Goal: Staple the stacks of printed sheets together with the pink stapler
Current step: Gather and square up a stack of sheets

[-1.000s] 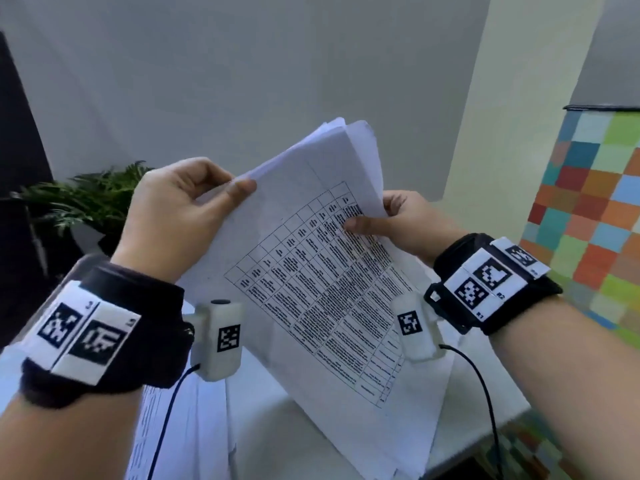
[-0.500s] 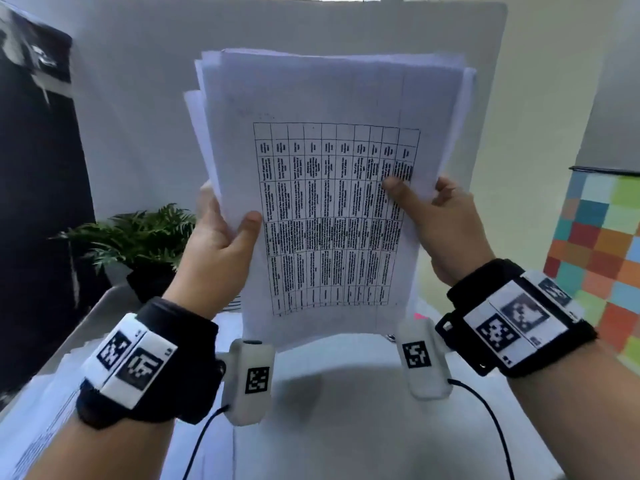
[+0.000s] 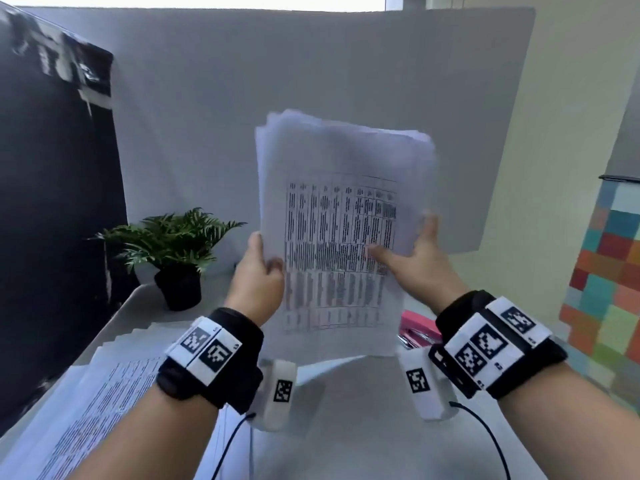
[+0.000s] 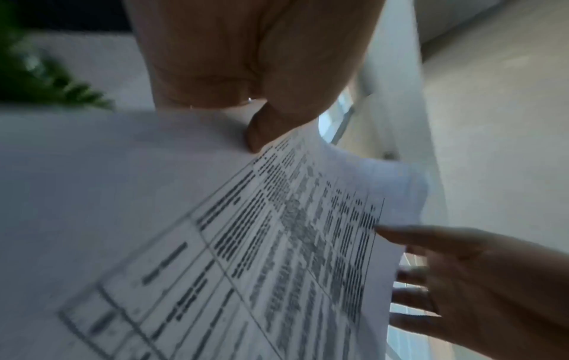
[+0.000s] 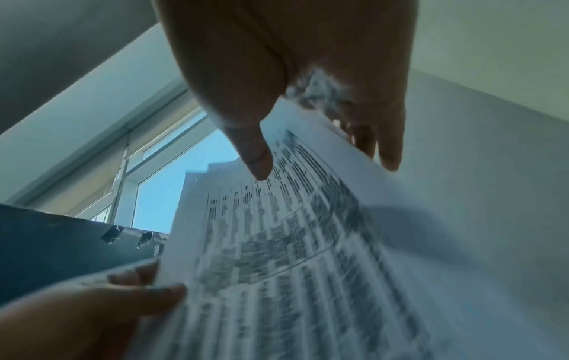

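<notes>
paper stack (image 3: 343,220) held by both hands

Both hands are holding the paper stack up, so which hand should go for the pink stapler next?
Probably the right hand: the pink stapler lies on the table just below its wrist. The left hand is on the stack's far edge and could hold it alone.

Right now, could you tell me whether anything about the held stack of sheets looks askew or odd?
Yes: the stack of sheets, held upright by the left hand and right hand, is not squared. Its top edges are fanned and stepped, worst at the upper left corner. The pink stapler lies on the table behind.
</notes>
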Action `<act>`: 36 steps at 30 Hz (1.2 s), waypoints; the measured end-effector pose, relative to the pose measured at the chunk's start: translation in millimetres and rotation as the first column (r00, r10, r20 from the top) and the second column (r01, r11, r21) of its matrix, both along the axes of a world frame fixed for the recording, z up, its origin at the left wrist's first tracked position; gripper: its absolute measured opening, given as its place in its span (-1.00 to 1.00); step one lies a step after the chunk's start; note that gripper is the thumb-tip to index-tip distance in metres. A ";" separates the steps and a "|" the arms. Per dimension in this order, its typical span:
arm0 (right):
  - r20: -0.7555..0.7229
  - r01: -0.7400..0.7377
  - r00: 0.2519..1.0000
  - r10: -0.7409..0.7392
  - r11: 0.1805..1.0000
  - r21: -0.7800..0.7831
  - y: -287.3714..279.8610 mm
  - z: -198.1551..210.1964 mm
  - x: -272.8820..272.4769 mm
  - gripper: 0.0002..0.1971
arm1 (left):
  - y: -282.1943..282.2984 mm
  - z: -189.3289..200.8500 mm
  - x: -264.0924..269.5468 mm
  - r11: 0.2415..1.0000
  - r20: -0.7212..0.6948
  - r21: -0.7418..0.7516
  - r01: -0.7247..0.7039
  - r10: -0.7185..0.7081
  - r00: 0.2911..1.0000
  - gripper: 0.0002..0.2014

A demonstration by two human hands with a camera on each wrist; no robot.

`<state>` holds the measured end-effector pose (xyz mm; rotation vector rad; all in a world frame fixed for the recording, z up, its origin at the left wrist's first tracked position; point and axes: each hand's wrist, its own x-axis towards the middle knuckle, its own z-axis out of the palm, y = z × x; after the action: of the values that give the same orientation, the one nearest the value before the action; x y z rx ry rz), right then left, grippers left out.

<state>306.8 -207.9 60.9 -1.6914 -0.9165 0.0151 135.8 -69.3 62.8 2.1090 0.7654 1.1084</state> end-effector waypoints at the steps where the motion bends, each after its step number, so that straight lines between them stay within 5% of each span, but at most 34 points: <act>1: 0.086 0.066 0.994 -0.074 0.993 0.099 -4.5 8.5 0.9 0.09 | 3.0 9.4 -4.1 0.997 0.049 0.068 -0.020 0.017 0.999 -0.88; 4: 0.328 0.205 0.893 -0.308 0.928 0.312 -23.2 40.8 1.5 0.17 | 7.0 44.6 -21.4 0.955 0.063 0.294 -0.045 0.027 0.998 -0.83; 7: 0.463 0.185 0.841 -0.281 0.952 0.242 -29.9 62.6 -3.4 0.18 | -3.9 62.9 -30.5 0.918 -0.050 0.397 0.013 0.007 0.999 -0.86; 9: 0.367 0.070 0.921 -0.130 0.983 0.172 -26.5 65.7 -4.7 -0.02 | -13.4 63.5 -28.4 0.909 -0.094 0.416 -0.006 0.050 0.994 -0.86; 12: 0.066 -0.090 0.995 0.077 0.969 0.232 -18.7 46.9 0.2 -0.68 | -13.7 51.6 -26.6 0.870 -0.166 0.472 -0.143 0.247 0.955 -0.82; 14: -0.057 -0.088 0.993 0.108 0.956 0.281 -17.6 31.6 6.6 -0.77 | -2.8 41.8 -30.2 0.838 -0.160 0.483 -0.253 0.369 0.916 -0.74; 18: -0.192 -0.123 0.960 0.204 0.923 0.366 -23.2 19.0 14.4 -0.43 | 21.3 26.0 -50.2 0.838 0.104 0.298 -0.457 0.447 0.888 -0.24; 20: -0.219 -0.126 0.949 0.228 0.908 0.399 -24.5 16.3 18.9 -0.15 | 34.0 21.8 -56.8 0.950 0.239 0.035 -0.310 0.293 0.926 0.03; 22: -0.227 -0.147 0.939 0.260 0.896 0.418 -23.2 11.7 20.6 -0.04 | 44.5 17.2 -57.9 0.980 0.373 -0.193 -0.055 0.125 0.919 0.12; 24: -0.235 -0.146 0.941 0.245 0.917 0.371 -19.4 3.0 21.6 0.00 | 51.1 9.8 -56.4 0.962 0.348 -0.274 0.021 0.079 0.934 0.09; 28: -0.307 -0.100 0.938 0.162 0.973 0.209 -9.2 -26.2 16.0 -0.03 | 61.3 -16.6 -51.0 0.954 0.207 -0.290 -0.080 0.144 0.968 -0.23; 32: -0.235 0.037 0.972 0.032 0.958 0.284 -1.9 -30.6 13.2 -0.70 | 68.2 -27.2 -47.9 0.967 0.191 -0.243 -0.075 0.124 0.974 -0.84; 36: -0.245 0.013 0.967 0.068 0.949 0.314 3.1 -31.1 14.7 -0.88 | 63.9 -23.1 -47.4 0.971 0.252 -0.232 -0.047 0.107 0.962 -0.88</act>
<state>321.5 -204.8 29.9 -1.3443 -0.7077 0.0975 88.5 -5.5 39.6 1.7147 0.8086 1.2513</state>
